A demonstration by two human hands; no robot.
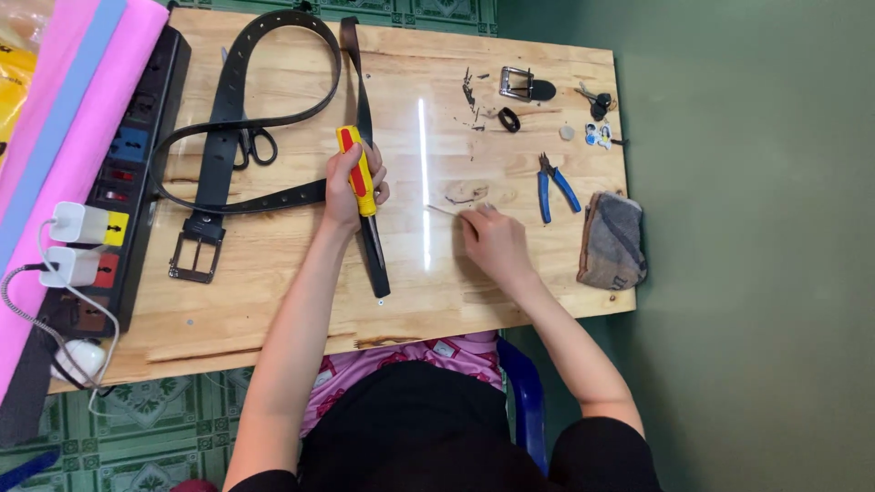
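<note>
Nearest the seated person, the right hand (497,239) rests on the wooden surface (273,310), fingertips pinched on a thin pale sliver (444,210) that points toward 10 o'clock. At its 9 o'clock the left hand (351,187) is wrapped in a fist around a yellow-and-red screwdriver (357,170), handle up and tilted toward 11 o'clock. The tip, hidden behind the hand, seems pressed onto a narrow black strap (373,255). I'd judge a hole is being worked into that strap; the next move would call for steady downward pressure without the strap sliding. The strap's long axis runs 12 to 6 o'clock, its near end toward the person. Farther off, a buckled black belt (219,137) loops at 10 o'clock over scissors (255,144); blue pliers (556,185) and a loose buckle (524,85) lie toward 1 o'clock.
</note>
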